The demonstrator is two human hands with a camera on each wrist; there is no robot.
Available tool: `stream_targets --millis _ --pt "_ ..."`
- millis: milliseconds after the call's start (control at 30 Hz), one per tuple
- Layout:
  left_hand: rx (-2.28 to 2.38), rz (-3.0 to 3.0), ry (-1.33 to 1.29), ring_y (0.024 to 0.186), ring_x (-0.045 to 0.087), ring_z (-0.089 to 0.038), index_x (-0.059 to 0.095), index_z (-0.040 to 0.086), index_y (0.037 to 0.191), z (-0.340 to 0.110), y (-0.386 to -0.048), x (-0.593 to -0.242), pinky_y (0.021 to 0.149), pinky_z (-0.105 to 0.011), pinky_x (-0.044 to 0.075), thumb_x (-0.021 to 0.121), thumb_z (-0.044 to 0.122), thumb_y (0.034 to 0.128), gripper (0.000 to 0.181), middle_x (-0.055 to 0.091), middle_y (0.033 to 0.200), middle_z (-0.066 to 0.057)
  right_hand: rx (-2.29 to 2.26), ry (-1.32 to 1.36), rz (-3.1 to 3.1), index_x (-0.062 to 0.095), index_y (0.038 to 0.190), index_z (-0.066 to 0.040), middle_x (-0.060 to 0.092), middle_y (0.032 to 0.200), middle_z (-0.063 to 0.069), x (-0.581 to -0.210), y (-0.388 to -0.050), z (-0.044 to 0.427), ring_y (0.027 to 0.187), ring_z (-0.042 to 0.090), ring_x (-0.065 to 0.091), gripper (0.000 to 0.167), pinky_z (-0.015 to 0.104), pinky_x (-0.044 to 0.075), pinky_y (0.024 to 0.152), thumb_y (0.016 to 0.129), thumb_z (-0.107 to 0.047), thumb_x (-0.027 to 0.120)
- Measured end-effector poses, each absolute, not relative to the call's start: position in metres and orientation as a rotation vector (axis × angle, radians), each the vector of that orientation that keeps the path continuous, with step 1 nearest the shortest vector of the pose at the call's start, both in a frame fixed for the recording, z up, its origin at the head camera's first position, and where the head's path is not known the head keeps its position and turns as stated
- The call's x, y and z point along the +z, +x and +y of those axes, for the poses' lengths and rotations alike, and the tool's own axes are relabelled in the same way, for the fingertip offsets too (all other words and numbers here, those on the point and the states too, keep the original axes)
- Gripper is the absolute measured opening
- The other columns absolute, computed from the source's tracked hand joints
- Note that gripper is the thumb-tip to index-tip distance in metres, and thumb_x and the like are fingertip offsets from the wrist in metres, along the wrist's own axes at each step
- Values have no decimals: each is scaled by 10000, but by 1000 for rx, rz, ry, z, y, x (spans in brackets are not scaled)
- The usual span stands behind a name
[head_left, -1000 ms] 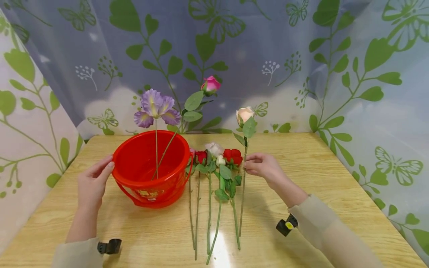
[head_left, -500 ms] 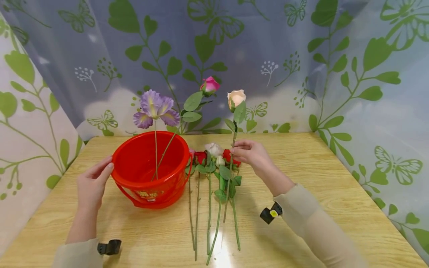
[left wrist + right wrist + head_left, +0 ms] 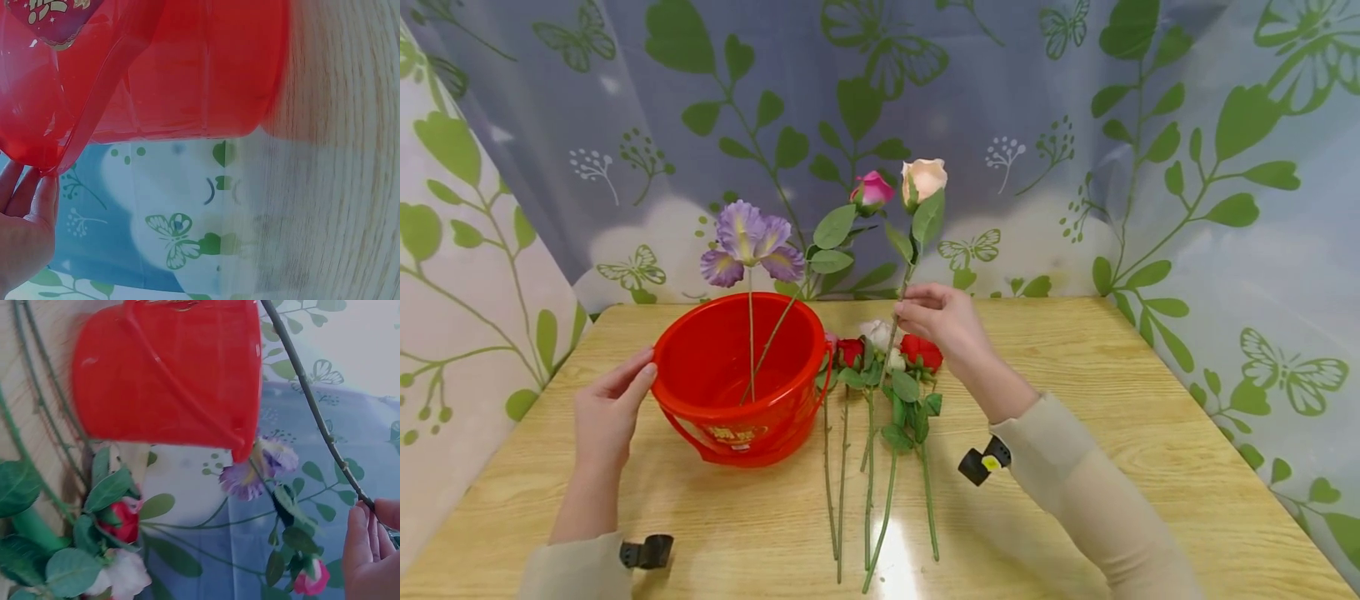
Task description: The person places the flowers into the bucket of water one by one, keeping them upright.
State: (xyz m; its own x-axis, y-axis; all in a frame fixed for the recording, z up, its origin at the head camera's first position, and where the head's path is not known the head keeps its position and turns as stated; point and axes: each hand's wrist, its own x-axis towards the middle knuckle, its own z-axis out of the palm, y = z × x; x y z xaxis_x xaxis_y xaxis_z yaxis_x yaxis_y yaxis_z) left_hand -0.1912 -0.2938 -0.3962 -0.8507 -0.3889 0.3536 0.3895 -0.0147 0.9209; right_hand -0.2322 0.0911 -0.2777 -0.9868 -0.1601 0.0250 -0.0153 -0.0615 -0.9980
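Note:
A red bucket (image 3: 805, 417) stands upright on the table, holding a purple iris (image 3: 749, 237) and a pink rose (image 3: 872, 190). At its left edge my left hand (image 3: 606, 408) pinches the rim between thumb and fingers; the left wrist view shows the fingertips at the rim (image 3: 53, 167). My right hand (image 3: 946, 323) pinches a peach rose (image 3: 925, 179) by its stem, high over the flowers on the table. That rose leans slightly, its bloom up. In the right wrist view its stem (image 3: 309, 400) runs past the bucket's opening.
Right of the bucket lie several flowers side by side, among them a red rose (image 3: 921, 352), a white flower (image 3: 877, 333) and a smaller red rose (image 3: 851, 351). Their stems point toward the table's front edge. A patterned curtain (image 3: 1000, 100) hangs behind the wooden table (image 3: 1075, 375).
My right hand has moved left and upward with the peach rose, lifting its stem above the lying flowers. The left hand and the bucket have stayed in place.

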Motion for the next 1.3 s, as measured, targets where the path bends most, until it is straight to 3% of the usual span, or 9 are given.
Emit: stream_targets --millis 167,400,700,900,1067,1300 --pt "-1942 -1725 22 994 559 -110 641 -3 1062 -290 -188 -390 758 -147 458 673 68 774 298 643 1026 -20 -2284 -211 2051 524 1094 77 562 927 111 -267 -233 82 813 177 592 284 336 479 806 832 -11 589" --pt "-1863 -1812 65 972 561 -78 641 16 1073 -280 -179 -378 747 -130 455 670 107 786 303 646 1011 24 -2412 -238 1996 524 1095 70 556 965 123 -253 -236 71 915 275 572 291 338 474 816 827 -16 599" --pt "-1922 -1797 198 915 558 -25 644 11 1065 -266 -164 -358 722 -93 444 654 63 791 278 648 907 108 -2517 -231 1970 560 1031 63 587 913 121 -242 -244 52 821 220 607 245 301 495 770 804 -1 624" --pt "-1882 -1844 168 988 547 -74 623 2 1096 -282 -178 -377 771 -128 443 657 93 795 316 645 1003 36 -2551 -252 2011 567 1024 67 585 895 132 -241 -252 40 910 325 578 245 296 504 747 797 -1 631" --pt "-1847 -1842 46 1018 548 -104 630 26 1097 -308 -203 -412 781 -159 451 672 101 783 325 624 1072 -32 -2611 -268 2009 570 1021 57 585 890 125 -242 -256 31 877 289 588 239 297 502 751 799 -5 631" --pt "-1912 -1770 211 912 571 -47 666 15 1024 -267 -170 -360 728 -110 452 656 27 780 244 660 916 63 -2594 -397 2119 553 1000 79 590 899 125 -255 -255 17 821 217 578 222 288 503 727 803 3 622"
